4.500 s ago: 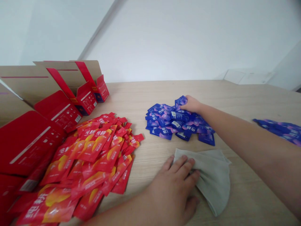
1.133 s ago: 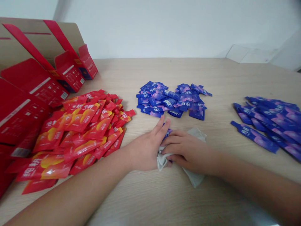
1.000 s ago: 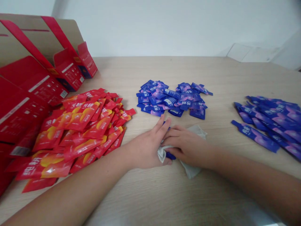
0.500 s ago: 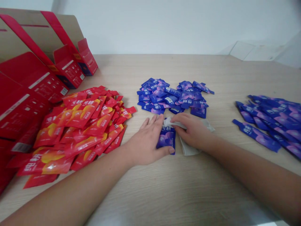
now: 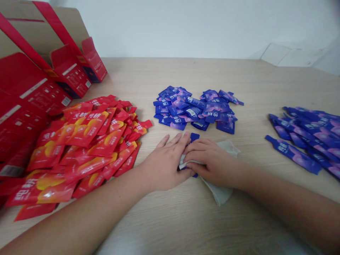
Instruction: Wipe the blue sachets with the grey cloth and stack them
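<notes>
A blue pouch (image 5: 194, 136) lies flat on the table, mostly covered by both hands. My left hand (image 5: 168, 161) rests flat along its left side with the fingers stretched out, nothing gripped. Over the pouch, my right hand (image 5: 212, 161) presses a white cloth (image 5: 221, 191) with curled fingers. Part of the cloth trails out to the right of and below that hand. The thumbs of both hands nearly meet near the pouch's lower end.
A large pile of red pouches (image 5: 87, 127) is left of my hands, in front of red cardboard boxes (image 5: 71, 71). Blue pouches (image 5: 175, 102) are heaped beyond my hands. More blue pouches (image 5: 313, 124) lie at the right. A white wall (image 5: 186, 28) borders the table (image 5: 170, 219).
My right hand has slid the cloth down the pouch toward me and slightly left, now covering most of its front. My left hand stays almost in place. The view has shifted slightly.
</notes>
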Action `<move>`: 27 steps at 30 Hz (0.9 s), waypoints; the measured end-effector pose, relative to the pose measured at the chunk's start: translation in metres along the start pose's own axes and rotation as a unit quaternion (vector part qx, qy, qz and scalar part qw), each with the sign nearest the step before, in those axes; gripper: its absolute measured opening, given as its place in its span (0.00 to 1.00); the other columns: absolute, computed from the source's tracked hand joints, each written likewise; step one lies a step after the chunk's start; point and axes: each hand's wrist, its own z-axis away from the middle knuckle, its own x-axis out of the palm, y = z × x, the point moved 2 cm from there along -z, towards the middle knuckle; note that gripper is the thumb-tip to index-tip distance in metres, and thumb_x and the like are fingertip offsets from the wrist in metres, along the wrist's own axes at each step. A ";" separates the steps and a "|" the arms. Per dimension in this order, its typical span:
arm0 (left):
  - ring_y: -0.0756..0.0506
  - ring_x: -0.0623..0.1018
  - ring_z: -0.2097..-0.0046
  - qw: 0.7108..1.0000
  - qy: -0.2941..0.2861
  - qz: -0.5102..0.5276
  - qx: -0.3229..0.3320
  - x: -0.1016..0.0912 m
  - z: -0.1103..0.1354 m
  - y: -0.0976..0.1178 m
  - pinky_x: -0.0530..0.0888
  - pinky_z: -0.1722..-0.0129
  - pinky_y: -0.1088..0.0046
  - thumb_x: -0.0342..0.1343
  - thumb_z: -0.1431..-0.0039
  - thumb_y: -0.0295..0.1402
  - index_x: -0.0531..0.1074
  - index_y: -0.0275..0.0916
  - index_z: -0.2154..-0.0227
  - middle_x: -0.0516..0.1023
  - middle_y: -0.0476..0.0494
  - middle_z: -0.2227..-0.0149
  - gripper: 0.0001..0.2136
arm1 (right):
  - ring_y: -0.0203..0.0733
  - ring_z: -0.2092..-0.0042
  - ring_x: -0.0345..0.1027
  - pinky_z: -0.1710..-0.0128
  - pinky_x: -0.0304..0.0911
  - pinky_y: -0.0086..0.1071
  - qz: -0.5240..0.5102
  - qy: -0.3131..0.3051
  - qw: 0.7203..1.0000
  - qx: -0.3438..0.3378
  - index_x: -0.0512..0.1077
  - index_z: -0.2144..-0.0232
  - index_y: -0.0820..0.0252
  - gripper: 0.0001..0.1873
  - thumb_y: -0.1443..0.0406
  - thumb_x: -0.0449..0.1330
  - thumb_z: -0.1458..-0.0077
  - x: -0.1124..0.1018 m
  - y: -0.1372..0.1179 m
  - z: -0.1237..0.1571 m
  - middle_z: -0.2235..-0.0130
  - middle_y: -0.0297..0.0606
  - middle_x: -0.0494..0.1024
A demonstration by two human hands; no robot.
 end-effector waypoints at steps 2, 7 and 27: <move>0.34 0.55 0.21 1.000 -0.001 0.000 -0.011 -0.001 -0.001 0.001 0.50 0.23 0.46 0.60 0.34 0.53 0.42 0.35 0.22 0.53 0.28 0.22 0.49 | 0.47 0.45 0.73 0.38 0.63 0.48 0.002 0.013 1.000 -0.008 0.79 0.58 0.54 0.06 0.66 0.61 0.30 0.000 0.005 -0.003 0.51 0.38 0.82; 0.34 0.55 0.21 0.999 -0.004 -0.001 -0.035 -0.003 -0.004 0.002 0.49 0.22 0.50 0.62 0.37 0.55 0.43 0.30 0.23 0.52 0.25 0.22 0.52 | 0.49 0.45 0.75 0.41 0.69 0.48 0.035 0.046 0.998 -0.005 0.78 0.56 0.55 0.08 0.68 0.58 0.29 -0.002 0.023 -0.006 0.49 0.42 0.82; 0.27 0.58 0.23 0.999 0.027 -0.017 -0.020 0.003 -0.001 0.002 0.49 0.24 0.40 0.66 0.47 0.66 0.41 0.32 0.23 0.59 0.22 0.25 0.63 | 0.46 0.46 0.75 0.36 0.65 0.46 -0.075 -0.056 0.995 -0.033 0.79 0.55 0.53 0.07 0.67 0.66 0.34 -0.007 0.000 0.005 0.53 0.36 0.83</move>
